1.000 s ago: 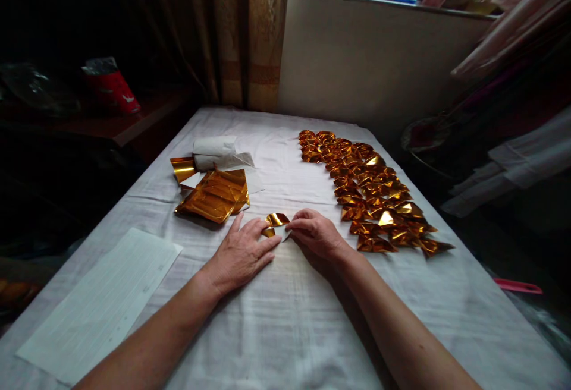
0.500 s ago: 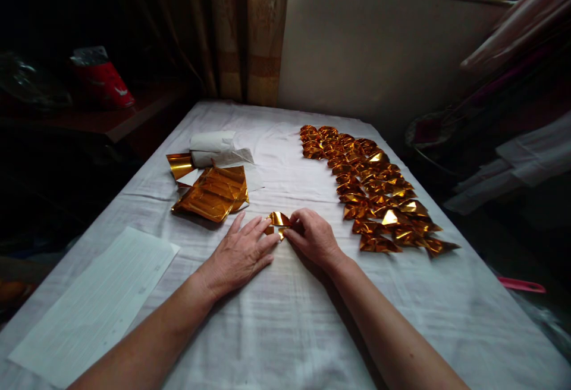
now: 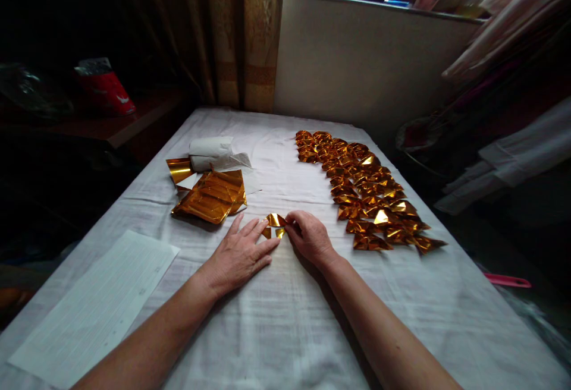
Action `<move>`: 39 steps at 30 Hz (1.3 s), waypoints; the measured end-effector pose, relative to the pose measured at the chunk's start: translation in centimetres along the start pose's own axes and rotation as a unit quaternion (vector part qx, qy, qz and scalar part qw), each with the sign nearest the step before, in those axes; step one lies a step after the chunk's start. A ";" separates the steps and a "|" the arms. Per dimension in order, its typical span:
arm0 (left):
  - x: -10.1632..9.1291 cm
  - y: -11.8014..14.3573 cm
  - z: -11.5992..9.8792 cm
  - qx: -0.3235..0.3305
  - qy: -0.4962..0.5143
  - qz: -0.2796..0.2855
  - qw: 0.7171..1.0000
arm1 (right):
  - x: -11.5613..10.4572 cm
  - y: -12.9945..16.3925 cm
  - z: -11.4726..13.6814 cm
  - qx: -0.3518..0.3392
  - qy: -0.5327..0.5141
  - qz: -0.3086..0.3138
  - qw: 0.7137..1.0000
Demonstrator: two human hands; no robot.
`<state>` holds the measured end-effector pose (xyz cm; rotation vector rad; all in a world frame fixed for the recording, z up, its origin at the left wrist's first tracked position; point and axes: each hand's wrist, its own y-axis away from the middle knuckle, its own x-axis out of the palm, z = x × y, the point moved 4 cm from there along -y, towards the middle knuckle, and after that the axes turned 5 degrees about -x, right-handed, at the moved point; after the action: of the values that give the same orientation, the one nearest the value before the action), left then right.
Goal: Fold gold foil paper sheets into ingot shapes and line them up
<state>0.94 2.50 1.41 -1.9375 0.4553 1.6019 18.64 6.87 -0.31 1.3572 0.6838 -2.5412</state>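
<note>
A small piece of gold foil paper (image 3: 275, 220), partly folded with a bit of white showing, lies on the white cloth between my hands. My left hand (image 3: 238, 254) rests flat with its fingers spread, the fingertips on the paper's left side. At the right edge, my right hand (image 3: 311, 236) pinches the paper between thumb and forefinger; its other fingers are curled. Beyond my left hand is a stack of gold foil sheets (image 3: 212, 195). To the right, folded gold foil pieces (image 3: 372, 197) stand in rows.
A white paper roll (image 3: 212, 146) lies behind the foil stack. A lined paper sheet (image 3: 96, 307) is at the left. A red container (image 3: 107, 93) stands on a dark side table (image 3: 134, 125). Past the right edge is a pink handle (image 3: 508, 280).
The camera view has tilted and shifted slightly. My right fingers have drawn back a little to the paper's right edge, baring more of it. My left hand stays flat.
</note>
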 end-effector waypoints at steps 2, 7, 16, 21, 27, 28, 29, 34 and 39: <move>0.0 0.0 0.0 0.001 0.005 -0.003 1.000 | 0.1 0.3 0.4 -0.030 0.006 -0.004 1.000; 0.8 0.2 0.8 -0.014 0.051 -0.016 0.998 | 0.2 1.2 1.4 -0.066 0.029 0.009 0.997; 1.3 -0.2 2.8 -0.066 0.123 -0.056 0.989 | -0.4 1.2 2.6 -0.078 0.065 0.051 0.993; 1.1 -0.7 2.8 -0.055 0.111 -0.065 0.990 | -0.5 1.2 3.0 -0.083 0.063 0.049 0.993; 0.4 -1.5 2.7 0.000 0.062 -0.075 0.995 | -0.6 0.8 3.0 -0.104 0.094 0.061 0.988; 0.3 -1.6 2.6 0.009 0.049 -0.081 0.995 | -0.6 0.7 3.0 -0.107 0.098 0.069 0.987; 0.2 -1.7 2.6 0.019 0.037 -0.086 0.995 | -0.7 0.7 3.1 -0.110 0.102 0.076 0.986; 0.1 -1.7 2.5 0.060 -0.004 -0.086 0.994 | -0.8 0.7 3.2 -0.130 0.124 0.086 0.980; 0.1 -2.3 2.4 0.099 -0.061 -0.054 0.992 | -0.3 0.7 2.9 -0.135 0.144 0.081 0.977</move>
<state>0.43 5.75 1.55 -1.6775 0.4346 1.5349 16.98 4.86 1.11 1.6220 0.8889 -2.0587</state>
